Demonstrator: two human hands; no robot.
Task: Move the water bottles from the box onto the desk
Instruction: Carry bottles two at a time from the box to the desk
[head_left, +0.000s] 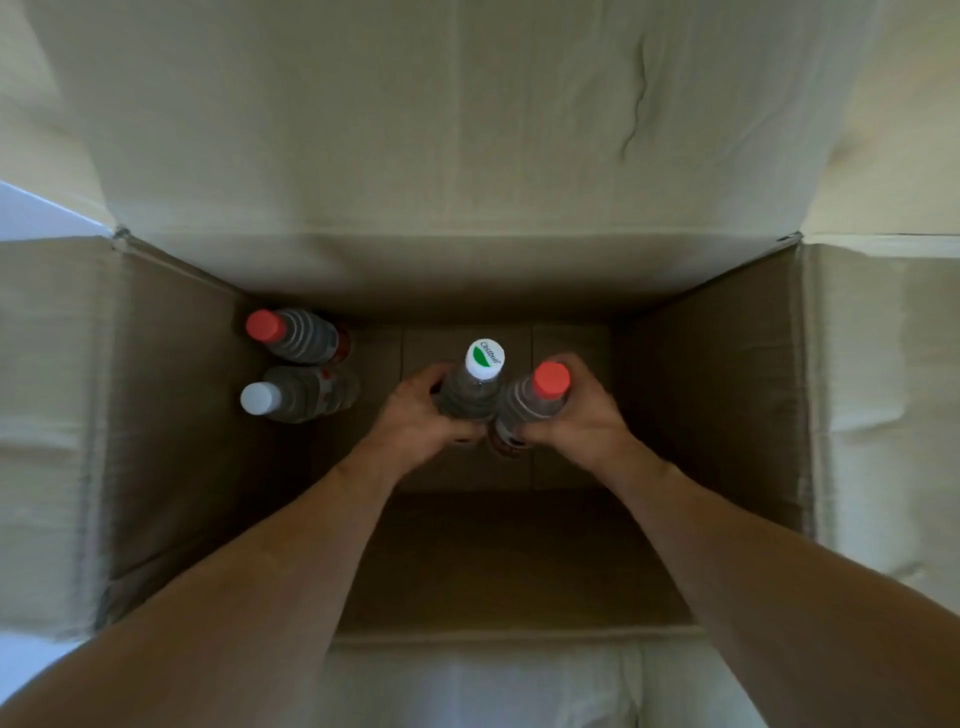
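Mid-box (727, 395), hands (415, 415) grip bottles (470, 395), walls apart

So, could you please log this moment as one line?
left hand grips green-capped bottle | right hand grips red-capped bottle | both inside box | two bottles left by its wall

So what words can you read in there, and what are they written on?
White and green cap of the bottle in the left hand: a short printed word along the edge, too small and blurred to read for sure.
Red-capped bottle in the right hand: no writing shows.
Two bottles by the cardboard box's left wall: red label patches, no readable text.
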